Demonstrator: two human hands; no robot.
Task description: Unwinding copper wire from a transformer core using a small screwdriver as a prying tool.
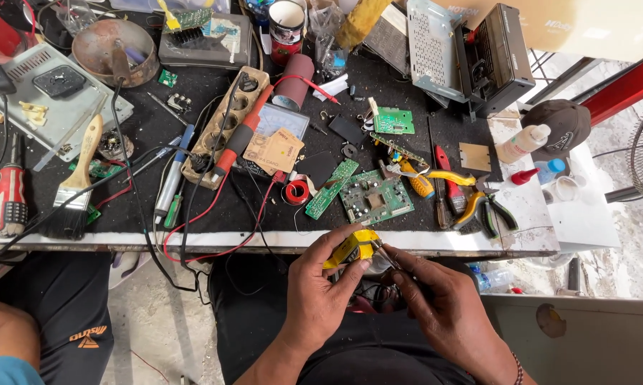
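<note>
A small yellow-wrapped blocky component (355, 247) sits over the person's lap, just below the tabletop (435, 241) edge, its shiny tape creased. The left hand (320, 285) pinches it between thumb and fingers; the right hand (439, 303) grips a thin metal tool (383, 254) touching it. A green square circuit board (375, 197) lies nearby above.

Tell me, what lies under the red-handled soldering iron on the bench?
The soldering iron rests across a beige power strip, covering part of its sockets. Its tip end reaches a black plug. What sits beneath the covered stretch cannot be seen.
</note>
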